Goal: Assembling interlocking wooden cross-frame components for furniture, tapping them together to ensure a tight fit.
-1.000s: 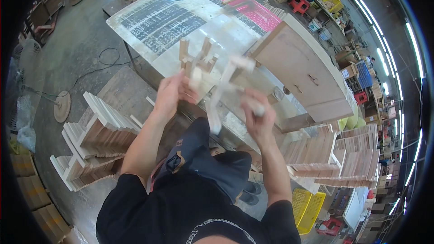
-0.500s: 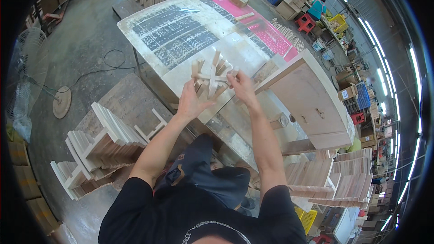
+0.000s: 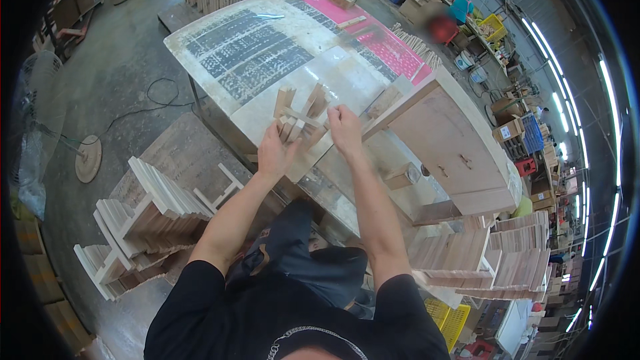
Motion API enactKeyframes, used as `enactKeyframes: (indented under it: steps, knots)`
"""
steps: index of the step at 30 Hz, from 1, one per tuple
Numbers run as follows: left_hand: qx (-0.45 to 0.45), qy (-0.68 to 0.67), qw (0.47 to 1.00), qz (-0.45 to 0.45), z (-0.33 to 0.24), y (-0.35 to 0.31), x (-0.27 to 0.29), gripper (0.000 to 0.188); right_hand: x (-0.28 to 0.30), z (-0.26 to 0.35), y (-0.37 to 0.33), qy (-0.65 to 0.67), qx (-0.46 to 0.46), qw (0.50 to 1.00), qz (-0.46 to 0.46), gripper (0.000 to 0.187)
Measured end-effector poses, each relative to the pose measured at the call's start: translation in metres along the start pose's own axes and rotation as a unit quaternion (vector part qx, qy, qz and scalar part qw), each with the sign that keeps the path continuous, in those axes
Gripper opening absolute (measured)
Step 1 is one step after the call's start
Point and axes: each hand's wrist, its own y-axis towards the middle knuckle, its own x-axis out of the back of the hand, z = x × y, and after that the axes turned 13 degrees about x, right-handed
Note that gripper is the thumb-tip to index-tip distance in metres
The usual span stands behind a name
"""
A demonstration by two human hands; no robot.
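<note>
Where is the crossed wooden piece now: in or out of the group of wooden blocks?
In: the crossed piece lies among the wooden blocks, which rise beside it. Whether it sits fully down, I cannot tell.

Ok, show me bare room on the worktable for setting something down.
Free: the dark patterned patch along the worktable's left edge, and the pale stretch between the wooden pieces and pink area. Crowded: at those pieces, by the left hand and right hand.
</note>
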Motion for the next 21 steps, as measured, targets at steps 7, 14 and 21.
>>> enactKeyframes:
  steps: [7, 14, 21]
  knots:
    - [0.019, 0.064, 0.997, 0.041, -0.004, 0.006, -0.011, 0.044, 0.025, 0.018, -0.069, -0.072, -0.018, 0.994, -0.077, 0.062]
    - [-0.078, -0.019, 0.997, 0.002, 0.024, -0.001, -0.012, 0.062, 0.209, 0.122, -0.254, -0.073, 0.145, 0.984, -0.066, 0.021]
    - [-0.06, 0.06, 0.996, -0.038, 0.046, -0.016, 0.011, 0.07, 0.439, 0.114, -0.362, -0.483, -0.073, 0.86, -0.15, 0.016]
